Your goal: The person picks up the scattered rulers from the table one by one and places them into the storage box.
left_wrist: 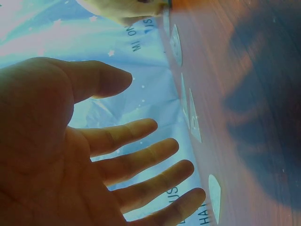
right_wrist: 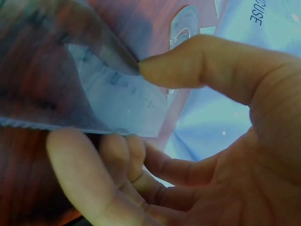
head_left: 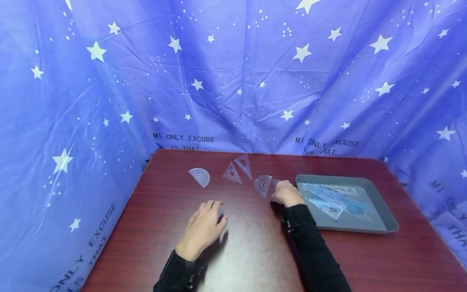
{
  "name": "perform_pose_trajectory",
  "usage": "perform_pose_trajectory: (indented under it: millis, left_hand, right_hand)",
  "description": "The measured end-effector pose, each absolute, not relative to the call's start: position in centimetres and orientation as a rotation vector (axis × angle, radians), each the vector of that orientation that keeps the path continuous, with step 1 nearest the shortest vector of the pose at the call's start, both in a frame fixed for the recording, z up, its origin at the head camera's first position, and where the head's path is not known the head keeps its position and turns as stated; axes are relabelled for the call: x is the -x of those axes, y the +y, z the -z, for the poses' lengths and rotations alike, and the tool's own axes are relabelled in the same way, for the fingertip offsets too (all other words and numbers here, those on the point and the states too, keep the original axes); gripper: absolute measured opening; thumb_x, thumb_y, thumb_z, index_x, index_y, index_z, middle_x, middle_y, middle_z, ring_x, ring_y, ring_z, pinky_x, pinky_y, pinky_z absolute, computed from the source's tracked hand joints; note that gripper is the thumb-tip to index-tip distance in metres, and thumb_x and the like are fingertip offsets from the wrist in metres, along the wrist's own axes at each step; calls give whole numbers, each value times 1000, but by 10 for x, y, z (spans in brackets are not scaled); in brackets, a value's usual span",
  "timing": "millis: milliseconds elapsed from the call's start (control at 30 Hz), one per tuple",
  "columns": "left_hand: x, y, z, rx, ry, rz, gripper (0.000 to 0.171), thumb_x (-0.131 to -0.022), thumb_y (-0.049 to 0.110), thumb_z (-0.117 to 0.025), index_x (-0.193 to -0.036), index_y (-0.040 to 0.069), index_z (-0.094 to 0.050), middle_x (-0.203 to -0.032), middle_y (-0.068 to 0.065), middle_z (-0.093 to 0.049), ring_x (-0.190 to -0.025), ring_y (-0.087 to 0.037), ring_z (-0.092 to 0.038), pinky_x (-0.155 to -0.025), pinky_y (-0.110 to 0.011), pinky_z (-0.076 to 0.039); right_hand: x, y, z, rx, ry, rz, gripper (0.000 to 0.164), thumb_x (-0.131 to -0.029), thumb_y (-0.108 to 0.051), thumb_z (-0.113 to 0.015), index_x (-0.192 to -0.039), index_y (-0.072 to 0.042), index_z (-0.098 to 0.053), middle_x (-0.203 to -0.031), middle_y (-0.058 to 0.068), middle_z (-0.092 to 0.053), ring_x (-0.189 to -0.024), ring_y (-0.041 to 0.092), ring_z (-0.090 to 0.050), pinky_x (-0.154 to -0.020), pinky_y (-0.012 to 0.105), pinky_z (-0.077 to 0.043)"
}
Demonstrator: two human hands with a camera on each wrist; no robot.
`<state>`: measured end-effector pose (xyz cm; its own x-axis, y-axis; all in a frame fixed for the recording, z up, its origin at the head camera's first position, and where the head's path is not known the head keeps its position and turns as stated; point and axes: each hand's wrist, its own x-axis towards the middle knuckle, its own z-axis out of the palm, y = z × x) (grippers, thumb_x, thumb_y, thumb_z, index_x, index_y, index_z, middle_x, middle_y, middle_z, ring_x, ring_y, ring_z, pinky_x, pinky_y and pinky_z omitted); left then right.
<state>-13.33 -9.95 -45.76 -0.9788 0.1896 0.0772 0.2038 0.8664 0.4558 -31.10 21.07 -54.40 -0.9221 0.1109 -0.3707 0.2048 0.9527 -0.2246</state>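
Note:
At the tray's left edge my right hand (head_left: 288,194) pinches a clear plastic measuring piece (right_wrist: 122,96). The right wrist view shows its printed markings and a ridged edge, with the thumb over it and fingers along its lower edge; its full outline is hidden. Just left of this hand lies a clear protractor (head_left: 262,185). Further left are two clear set squares (head_left: 232,174), then another protractor (head_left: 200,177). My left hand (head_left: 204,227) hovers over the table's near left part, fingers spread and relaxed, holding nothing.
A grey tray (head_left: 392,225) stands on the right of the dark red table (head_left: 251,251). Inside it lie a set square (head_left: 333,211) and several clear bluish strips (head_left: 344,198), overlapping. Behind the table hangs a blue curtain (head_left: 226,101) with white stars.

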Motion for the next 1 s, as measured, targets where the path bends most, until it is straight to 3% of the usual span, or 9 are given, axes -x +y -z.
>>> perform_pose_trajectory:
  millis: [167, 367, 533, 667, 800, 867, 1000]
  left_hand:
    - [133, -100, 457, 316, -2996, 740, 46, -101, 27, -70, -142, 6, -65, -142, -15, -67, -132, -35, -62, -107, -59, -54]
    - [133, -101, 458, 315, -2996, 741, 46, -101, 27, -70, -142, 5, -65, -142, -15, -67, -132, -35, -63, -107, -60, -54]
    - [134, -102, 458, 311, -2992, 737, 47, -101, 27, -70, -142, 5, -65, -141, -15, -67, -131, -34, -63, -106, -59, -54]
    - [134, -102, 459, 300, -3003, 749, 47, -102, 28, -69, -143, 5, -64, -143, -15, -66, -133, -34, -62, -108, -60, -53]
    - [134, -102, 460, 292, -3009, 767, 49, -102, 30, -69, -144, 6, -63, -145, -15, -66, -134, -35, -61, -110, -61, -52]
    - [134, -102, 459, 292, -3008, 771, 49, -103, 30, -69, -145, 6, -63, -145, -15, -66, -134, -35, -61, -110, -60, -52]
    - [135, -103, 459, 301, -3003, 760, 49, -102, 29, -69, -144, 5, -64, -144, -16, -66, -134, -35, -61, -109, -60, -52]
  right_hand:
    - [285, 197, 519, -263, 2774, 434, 84, -81, -39, -86, -133, 19, -52, -135, 37, -62, -123, 51, -64, -99, 66, -55]
    - [255, 183, 485, -264, 2788, 470, 89, -84, -35, -86, -138, 22, -44, -131, 42, -60, -127, 54, -61, -105, 67, -52]
    - [264, 199, 504, -168, 2857, 492, 94, -79, -41, -86, -136, 21, -45, -121, 39, -65, -112, 52, -68, -95, 64, -57]
    - [261, 208, 500, -43, 2895, 581, 79, -82, -42, -82, -125, 15, -49, -103, 31, -70, -92, 43, -71, -80, 57, -59]
    - [233, 202, 449, 43, 2877, 724, 49, -85, -33, -76, -109, 4, -54, -91, 20, -66, -78, 34, -65, -68, 47, -54]
    - [223, 203, 431, 76, 2869, 774, 43, -87, -31, -74, -108, 2, -55, -93, 18, -66, -79, 30, -63, -67, 43, -52]
    - [212, 210, 401, 40, 2851, 735, 51, -90, -30, -73, -122, 4, -52, -108, 22, -68, -87, 31, -64, -74, 43, -54]
